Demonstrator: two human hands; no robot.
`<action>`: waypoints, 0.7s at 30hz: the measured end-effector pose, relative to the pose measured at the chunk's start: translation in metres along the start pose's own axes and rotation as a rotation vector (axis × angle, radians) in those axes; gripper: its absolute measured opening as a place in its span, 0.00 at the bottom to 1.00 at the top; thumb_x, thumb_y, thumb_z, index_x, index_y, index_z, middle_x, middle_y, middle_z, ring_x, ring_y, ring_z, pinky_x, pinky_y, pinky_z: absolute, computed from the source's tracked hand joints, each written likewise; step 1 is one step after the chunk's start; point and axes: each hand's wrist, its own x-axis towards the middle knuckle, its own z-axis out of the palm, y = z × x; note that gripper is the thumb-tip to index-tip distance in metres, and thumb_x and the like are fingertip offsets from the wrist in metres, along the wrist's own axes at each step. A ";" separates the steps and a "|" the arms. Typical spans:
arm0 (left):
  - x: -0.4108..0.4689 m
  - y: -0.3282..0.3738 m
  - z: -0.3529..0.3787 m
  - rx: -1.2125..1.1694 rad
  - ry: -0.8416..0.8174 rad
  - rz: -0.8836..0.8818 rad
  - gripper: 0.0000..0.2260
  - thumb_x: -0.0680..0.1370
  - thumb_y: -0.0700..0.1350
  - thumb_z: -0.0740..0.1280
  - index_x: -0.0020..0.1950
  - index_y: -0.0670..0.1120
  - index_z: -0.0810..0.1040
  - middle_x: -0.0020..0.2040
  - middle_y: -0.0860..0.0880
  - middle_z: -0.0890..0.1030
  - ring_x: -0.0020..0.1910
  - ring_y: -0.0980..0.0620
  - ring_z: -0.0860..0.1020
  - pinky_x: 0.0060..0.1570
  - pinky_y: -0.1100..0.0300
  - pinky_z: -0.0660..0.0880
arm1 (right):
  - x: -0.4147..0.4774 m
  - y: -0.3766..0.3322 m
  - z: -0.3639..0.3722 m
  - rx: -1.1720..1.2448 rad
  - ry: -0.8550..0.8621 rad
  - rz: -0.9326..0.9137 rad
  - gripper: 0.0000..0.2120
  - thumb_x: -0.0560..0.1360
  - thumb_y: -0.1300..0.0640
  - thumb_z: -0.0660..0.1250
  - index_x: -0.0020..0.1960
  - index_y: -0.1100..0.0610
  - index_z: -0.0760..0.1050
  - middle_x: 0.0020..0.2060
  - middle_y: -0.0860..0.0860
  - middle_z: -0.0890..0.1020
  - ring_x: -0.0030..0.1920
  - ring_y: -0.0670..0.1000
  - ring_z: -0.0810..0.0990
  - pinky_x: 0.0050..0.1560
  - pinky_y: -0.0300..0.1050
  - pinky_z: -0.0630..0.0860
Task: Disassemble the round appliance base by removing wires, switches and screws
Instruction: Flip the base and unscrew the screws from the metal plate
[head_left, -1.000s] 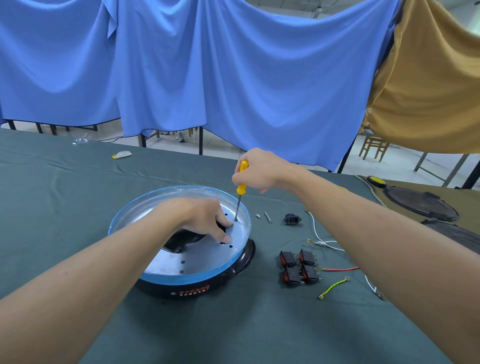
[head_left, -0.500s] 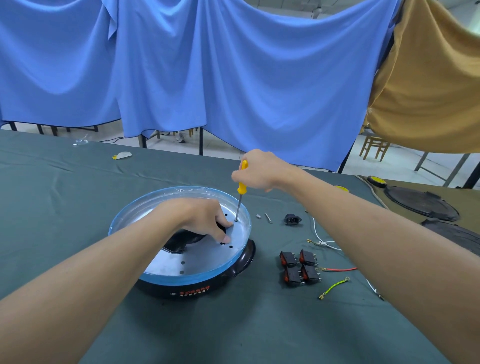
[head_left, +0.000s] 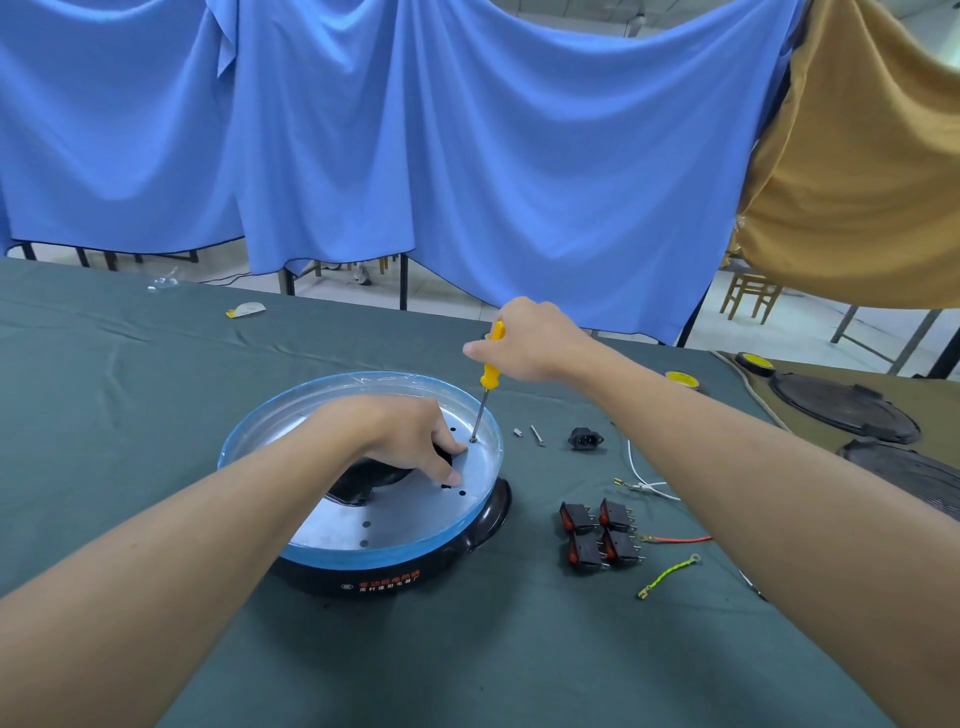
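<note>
The round appliance base (head_left: 395, 566) is black with a silver, blue-rimmed plate on top and sits on the green table cloth. My left hand (head_left: 410, 436) rests on the plate, its fingers curled over a black part in the centre opening. My right hand (head_left: 530, 343) grips the yellow handle of a screwdriver (head_left: 485, 384). The tool stands nearly upright, with its tip on a screw (head_left: 472, 440) near the plate's far right rim.
Right of the base lie several black rocker switches (head_left: 597, 535), a black socket (head_left: 586, 439), two small metal pieces (head_left: 530, 434), and white (head_left: 644, 480), red (head_left: 675, 539) and green-yellow (head_left: 670, 574) wires. Dark round covers (head_left: 847, 410) lie at the far right.
My right hand has shifted slightly on the screwdriver handle, as if turning it, with the tip staying on the same screw. My left hand has stayed put.
</note>
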 end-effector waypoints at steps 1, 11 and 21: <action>0.000 0.000 0.000 -0.003 0.003 0.001 0.20 0.75 0.60 0.69 0.66 0.60 0.78 0.53 0.55 0.75 0.59 0.50 0.76 0.60 0.57 0.69 | 0.000 0.000 0.000 0.007 -0.018 0.003 0.14 0.72 0.52 0.67 0.34 0.57 0.66 0.31 0.52 0.70 0.35 0.55 0.66 0.35 0.44 0.64; -0.003 0.002 0.000 -0.013 0.013 -0.004 0.19 0.76 0.58 0.69 0.67 0.58 0.78 0.59 0.54 0.77 0.64 0.48 0.74 0.65 0.55 0.69 | -0.001 0.000 -0.003 0.010 -0.005 0.055 0.19 0.74 0.47 0.66 0.33 0.56 0.64 0.30 0.52 0.70 0.34 0.55 0.67 0.34 0.44 0.64; -0.006 0.005 -0.001 -0.018 -0.001 -0.017 0.20 0.77 0.57 0.69 0.69 0.57 0.77 0.69 0.54 0.76 0.67 0.49 0.73 0.63 0.57 0.67 | 0.001 0.001 0.001 -0.023 0.010 0.036 0.17 0.73 0.46 0.65 0.34 0.57 0.66 0.28 0.51 0.70 0.34 0.55 0.68 0.33 0.44 0.65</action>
